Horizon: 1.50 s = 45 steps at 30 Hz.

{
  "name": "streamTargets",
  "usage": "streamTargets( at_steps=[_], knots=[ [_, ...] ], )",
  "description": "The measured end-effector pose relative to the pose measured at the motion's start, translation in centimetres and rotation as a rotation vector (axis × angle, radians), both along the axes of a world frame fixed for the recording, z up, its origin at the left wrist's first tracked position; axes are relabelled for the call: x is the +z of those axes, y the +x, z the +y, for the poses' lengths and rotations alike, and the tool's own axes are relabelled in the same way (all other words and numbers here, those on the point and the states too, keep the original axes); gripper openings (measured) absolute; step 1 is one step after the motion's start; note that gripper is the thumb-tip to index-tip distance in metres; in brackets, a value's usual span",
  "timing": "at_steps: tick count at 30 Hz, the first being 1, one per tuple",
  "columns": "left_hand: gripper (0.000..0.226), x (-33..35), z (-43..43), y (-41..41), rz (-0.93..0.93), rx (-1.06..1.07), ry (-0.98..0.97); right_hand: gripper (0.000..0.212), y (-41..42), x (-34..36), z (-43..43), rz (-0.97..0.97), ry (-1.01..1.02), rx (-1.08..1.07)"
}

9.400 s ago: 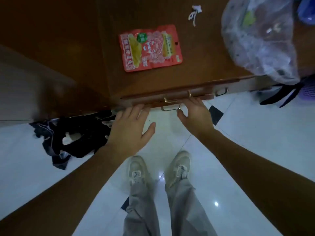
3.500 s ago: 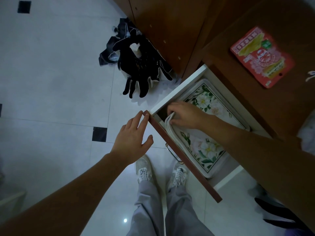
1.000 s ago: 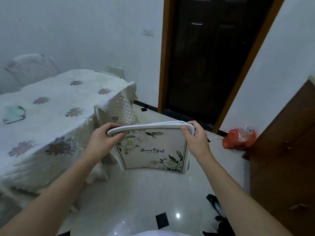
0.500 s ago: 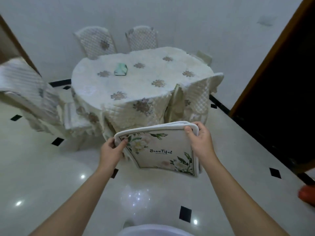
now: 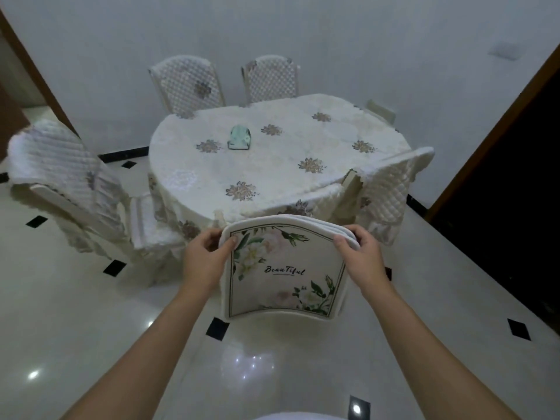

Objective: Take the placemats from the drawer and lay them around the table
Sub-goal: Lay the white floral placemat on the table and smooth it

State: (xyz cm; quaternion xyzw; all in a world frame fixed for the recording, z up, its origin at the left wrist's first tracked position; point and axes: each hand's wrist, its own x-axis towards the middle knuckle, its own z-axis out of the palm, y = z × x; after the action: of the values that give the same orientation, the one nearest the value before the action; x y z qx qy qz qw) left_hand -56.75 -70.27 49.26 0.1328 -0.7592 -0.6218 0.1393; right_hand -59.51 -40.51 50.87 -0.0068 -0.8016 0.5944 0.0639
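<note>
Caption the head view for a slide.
The left hand and right hand hold a stack of floral placemats upright before the cloth-covered table; none laid yet.

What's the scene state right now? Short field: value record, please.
held: stack of placemats, floral print, upright, printed side toward the camera
left hand: grips the stack's upper left edge
right hand: grips its upper right corner
table: rounded, under a flowered cloth, just beyond the stack
on table: small pale green item; no placemat laid yet
chairs: quilted covers, set around the table
floor: glossy white tiles with black diamonds
</note>
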Motion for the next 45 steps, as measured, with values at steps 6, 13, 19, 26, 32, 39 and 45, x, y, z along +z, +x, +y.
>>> streamTargets(
  at_steps=[6, 13, 19, 26, 32, 39, 45],
  knots=[
    [0.01, 1.3, -4.3, -4.2, 0.048, 0.03, 0.027, 0.004, -6.0, 1.2, -4.1, 0.007, -0.055, 0.054],
    [0.004, 2.6, -9.5, -11.6, 0.087, 0.239, 0.066, 0.006, -17.0, 1.3, -10.0, 0.017, -0.109, 0.205],
    [0.01, 4.7, -13.7, -17.9, 0.054, 0.37, 0.009, 0.007, -27.4, 3.3, -16.0, 0.069, -0.127, 0.319],
    [0.007, 6.4, -17.7, -23.7, 0.096, 0.483, 0.033, 0.008, -35.9, 5.5, -21.4, 0.074, -0.133, 0.416],
    [0.004, 3.0, -22.7, -31.3, -0.019, 0.449, 0.028, 0.008, -42.7, 2.5, -25.8, 0.009, -0.058, 0.36],
    [0.005, -5.8, -29.0, -44.0, -0.232, 0.261, 0.053, 0.022, -50.2, -7.6, -30.4, -0.201, 0.088, 0.134],
    [0.012, -12.3, -32.6, -53.2, -0.4, 0.038, -0.03, 0.021, -52.7, -14.7, -32.2, -0.428, 0.304, 0.094]
  ],
)
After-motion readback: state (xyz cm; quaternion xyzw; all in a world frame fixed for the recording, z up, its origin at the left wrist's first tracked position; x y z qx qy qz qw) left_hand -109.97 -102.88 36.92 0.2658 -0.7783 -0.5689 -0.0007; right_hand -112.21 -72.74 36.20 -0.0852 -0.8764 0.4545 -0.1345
